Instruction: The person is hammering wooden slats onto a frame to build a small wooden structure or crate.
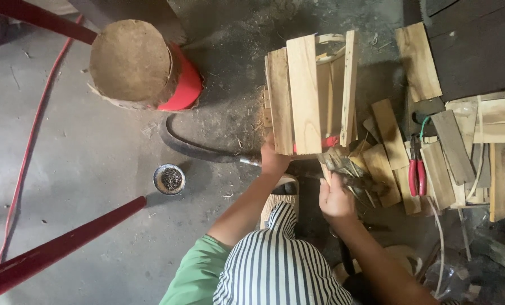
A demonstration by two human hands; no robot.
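A small crate of pale wooden slats [306,90] stands on the concrete floor in front of me. My left hand [273,160] grips its near bottom edge. My right hand [336,195] is closed around a dark, dusty tool [348,169] whose head points at the crate's near right corner; its exact kind is unclear. My striped trouser leg and a sandal lie just below the hands.
Loose wood offcuts [389,152] and red-handled pliers [417,172] lie to the right. A small tin of nails [169,179] sits left of me. A red stool with a worn brown seat [136,65], red rods [60,243] and a red cord [29,141] occupy the left.
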